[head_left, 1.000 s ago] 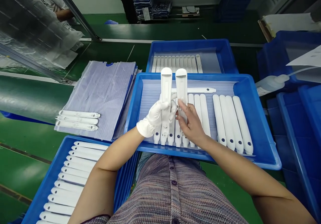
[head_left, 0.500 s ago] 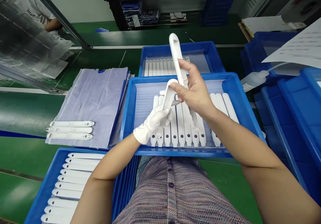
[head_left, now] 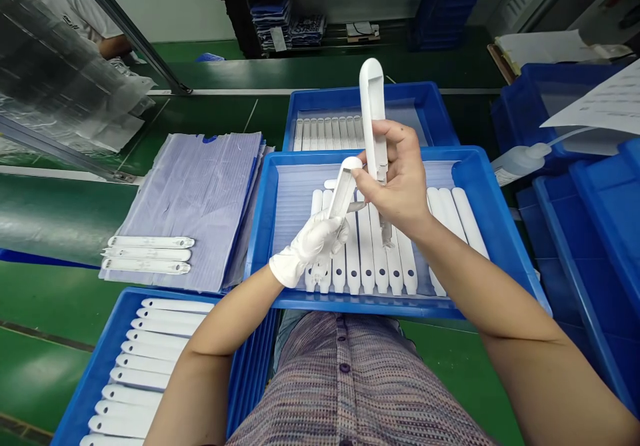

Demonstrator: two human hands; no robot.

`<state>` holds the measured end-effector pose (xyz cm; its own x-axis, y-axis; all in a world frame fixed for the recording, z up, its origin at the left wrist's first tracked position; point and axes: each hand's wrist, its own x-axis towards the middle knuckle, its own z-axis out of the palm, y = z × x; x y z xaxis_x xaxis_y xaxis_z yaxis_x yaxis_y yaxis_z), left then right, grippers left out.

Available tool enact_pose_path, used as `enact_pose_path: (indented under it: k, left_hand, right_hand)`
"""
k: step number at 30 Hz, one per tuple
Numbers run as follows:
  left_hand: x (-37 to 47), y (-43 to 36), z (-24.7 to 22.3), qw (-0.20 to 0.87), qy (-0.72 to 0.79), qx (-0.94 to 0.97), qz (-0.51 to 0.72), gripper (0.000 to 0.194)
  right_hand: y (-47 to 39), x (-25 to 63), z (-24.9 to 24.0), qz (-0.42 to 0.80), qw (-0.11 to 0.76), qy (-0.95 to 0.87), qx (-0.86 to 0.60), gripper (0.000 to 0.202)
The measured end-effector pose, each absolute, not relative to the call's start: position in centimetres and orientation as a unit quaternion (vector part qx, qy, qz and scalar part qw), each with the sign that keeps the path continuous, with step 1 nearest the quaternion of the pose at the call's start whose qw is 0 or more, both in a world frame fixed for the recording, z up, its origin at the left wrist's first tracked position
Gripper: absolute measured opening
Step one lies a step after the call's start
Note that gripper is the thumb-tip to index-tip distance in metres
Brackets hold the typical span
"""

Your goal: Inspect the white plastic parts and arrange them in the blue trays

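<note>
My left hand (head_left: 313, 239), in a white glove, is closed around the lower part of a hollow white plastic shell (head_left: 344, 189), its open side up and its rounded end pointing away. My bare right hand (head_left: 400, 176) grips a second, longer-looking white plastic shell (head_left: 371, 96), held nearly upright with its hollow side showing. My right thumb is by the tip of the left shell. A small grey pointed piece (head_left: 356, 207) shows between the hands; its kind is unclear. Below lies a blue tray (head_left: 400, 305) holding a row of white shells (head_left: 367, 259).
Behind stands another blue tray (head_left: 440, 116) with similar strips. At left, three white strips (head_left: 149, 253) lie on lilac sheets (head_left: 195, 186). A lower-left tray (head_left: 95, 353) holds more shells. A squeeze bottle (head_left: 520, 163) and stacked blue bins (head_left: 575, 246) are right. Someone's arm (head_left: 114, 46) shows far left.
The right hand's shell has turned more upright, its hollow side now facing me more. Both hands keep their shells close together. The whole view has shifted slightly.
</note>
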<state>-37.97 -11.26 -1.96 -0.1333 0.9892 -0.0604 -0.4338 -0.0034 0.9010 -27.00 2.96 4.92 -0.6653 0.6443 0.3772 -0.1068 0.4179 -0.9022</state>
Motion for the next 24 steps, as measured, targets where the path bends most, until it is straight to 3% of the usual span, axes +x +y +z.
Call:
enact_pose_path:
  k: [8, 15, 20, 24]
  left_hand:
    - [-37.8, -11.2, -1.7, 0.541, 0.47, 0.326, 0.618, 0.051]
    - [-38.3, -11.1, -1.4, 0.533, 0.48, 0.301, 0.628, 0.046]
    - [-39.7, -11.3, -0.3, 0.434, 0.505, 0.297, 0.684, 0.046]
    - [-42.1, -12.9, -0.5, 0.355, 0.583, 0.318, 0.658, 0.05]
  right_hand:
    - [3.0, -27.2, 4.5, 0.435, 0.383, -0.8, -0.156, 0.053]
    - [3.3, -27.1, 3.4, 0.349, 0.402, -0.831, -0.161, 0.049]
    - [3.4, -26.4, 0.7, 0.25, 0.411, -0.865, -0.143, 0.042]
    - [3.1, -25.8, -0.3, 0.245, 0.405, -0.868, -0.148, 0.043]
